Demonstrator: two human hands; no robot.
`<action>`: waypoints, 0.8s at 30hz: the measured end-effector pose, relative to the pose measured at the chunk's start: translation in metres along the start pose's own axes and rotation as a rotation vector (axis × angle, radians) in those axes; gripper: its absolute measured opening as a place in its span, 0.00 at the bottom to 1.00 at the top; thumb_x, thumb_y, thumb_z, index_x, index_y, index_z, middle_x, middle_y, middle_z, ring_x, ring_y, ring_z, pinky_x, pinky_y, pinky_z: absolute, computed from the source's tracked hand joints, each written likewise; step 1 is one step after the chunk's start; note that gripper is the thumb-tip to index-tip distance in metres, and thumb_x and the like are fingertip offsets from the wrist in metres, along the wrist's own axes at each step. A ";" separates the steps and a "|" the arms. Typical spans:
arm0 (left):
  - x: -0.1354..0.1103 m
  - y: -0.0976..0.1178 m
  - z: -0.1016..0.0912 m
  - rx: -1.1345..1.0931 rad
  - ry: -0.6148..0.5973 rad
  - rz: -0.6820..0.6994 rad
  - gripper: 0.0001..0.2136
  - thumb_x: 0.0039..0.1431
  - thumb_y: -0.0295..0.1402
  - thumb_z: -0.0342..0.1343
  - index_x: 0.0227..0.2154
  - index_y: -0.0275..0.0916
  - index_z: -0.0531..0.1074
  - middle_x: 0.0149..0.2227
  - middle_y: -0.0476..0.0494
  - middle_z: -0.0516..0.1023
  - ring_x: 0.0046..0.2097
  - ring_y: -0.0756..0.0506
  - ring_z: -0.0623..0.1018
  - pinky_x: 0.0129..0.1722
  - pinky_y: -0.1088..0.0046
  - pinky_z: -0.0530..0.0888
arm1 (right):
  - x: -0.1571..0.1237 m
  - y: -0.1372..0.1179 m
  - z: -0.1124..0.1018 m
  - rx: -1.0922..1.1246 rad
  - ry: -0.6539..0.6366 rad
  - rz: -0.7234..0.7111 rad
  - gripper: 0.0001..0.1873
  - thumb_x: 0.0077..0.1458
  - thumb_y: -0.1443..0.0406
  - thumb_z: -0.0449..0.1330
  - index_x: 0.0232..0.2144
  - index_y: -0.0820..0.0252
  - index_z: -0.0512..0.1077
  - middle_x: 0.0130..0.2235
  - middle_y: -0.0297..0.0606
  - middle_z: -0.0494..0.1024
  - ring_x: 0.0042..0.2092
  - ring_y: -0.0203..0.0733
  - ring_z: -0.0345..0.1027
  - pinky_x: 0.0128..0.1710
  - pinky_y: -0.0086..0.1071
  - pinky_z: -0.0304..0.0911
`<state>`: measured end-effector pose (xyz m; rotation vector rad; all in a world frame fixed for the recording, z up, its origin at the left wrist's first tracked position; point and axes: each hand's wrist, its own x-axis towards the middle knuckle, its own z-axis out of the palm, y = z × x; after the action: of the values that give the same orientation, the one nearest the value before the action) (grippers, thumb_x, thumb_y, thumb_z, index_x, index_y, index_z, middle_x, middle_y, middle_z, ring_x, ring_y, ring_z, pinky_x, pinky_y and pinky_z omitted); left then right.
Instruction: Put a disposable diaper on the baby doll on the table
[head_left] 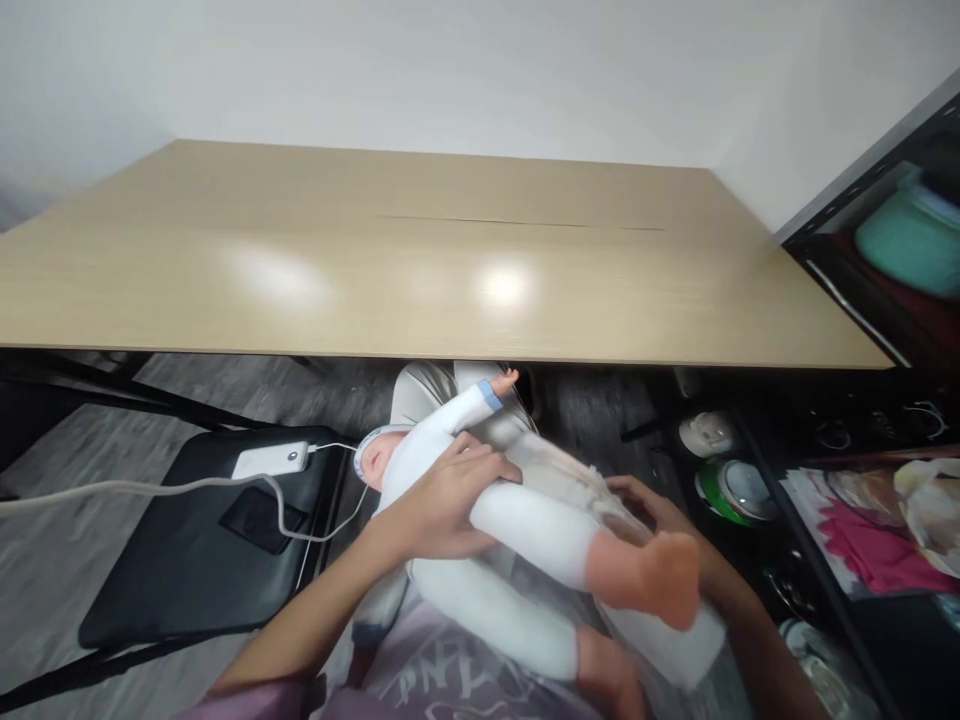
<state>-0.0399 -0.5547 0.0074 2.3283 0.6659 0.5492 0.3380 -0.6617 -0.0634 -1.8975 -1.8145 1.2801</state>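
Observation:
A baby doll [442, 470] in a white suit with blue cuffs and a cap lies across the person's lap. Its head points left and its bare feet point right. My left hand [457, 495] is wrapped round its hip and upper leg, fingers closed. Beneath and beyond the raised leg is a whitish, partly see-through bag-like thing [555, 470], blurred. My right hand [645, 510] curls at that thing's right side, partly behind the doll's foot [667, 580]. One doll arm [469, 405] reaches up toward the table edge.
A wooden table [420, 290] spans the front. On a black folding chair [187, 570] at left lie a white power bank [271, 460] with a cable and a dark phone [259, 520]. At right, a black shelf holds a teal container [911, 240], jars and pink cloth [885, 545].

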 end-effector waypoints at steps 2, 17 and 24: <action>-0.005 0.001 -0.004 -0.004 0.017 0.001 0.14 0.64 0.35 0.61 0.52 0.44 0.72 0.45 0.46 0.83 0.45 0.41 0.79 0.54 0.60 0.69 | 0.019 -0.008 0.009 0.250 0.103 0.021 0.29 0.65 0.42 0.64 0.62 0.46 0.74 0.55 0.51 0.86 0.56 0.61 0.84 0.55 0.49 0.79; -0.010 0.011 0.044 0.231 -0.086 0.206 0.12 0.66 0.30 0.60 0.51 0.42 0.72 0.43 0.45 0.83 0.43 0.38 0.78 0.54 0.55 0.68 | 0.151 -0.058 0.100 -0.239 0.567 -0.192 0.46 0.68 0.42 0.62 0.77 0.62 0.61 0.75 0.62 0.65 0.74 0.70 0.60 0.73 0.62 0.60; -0.008 0.011 0.049 0.252 -0.148 0.202 0.11 0.68 0.32 0.60 0.51 0.41 0.74 0.44 0.42 0.84 0.45 0.37 0.78 0.52 0.55 0.67 | 0.193 -0.092 0.105 -0.233 0.270 -0.188 0.36 0.69 0.53 0.67 0.74 0.57 0.70 0.78 0.52 0.65 0.80 0.64 0.53 0.82 0.56 0.44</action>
<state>-0.0165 -0.5893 -0.0213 2.6618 0.4546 0.3950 0.1730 -0.5107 -0.1457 -1.8493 -2.0063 0.7401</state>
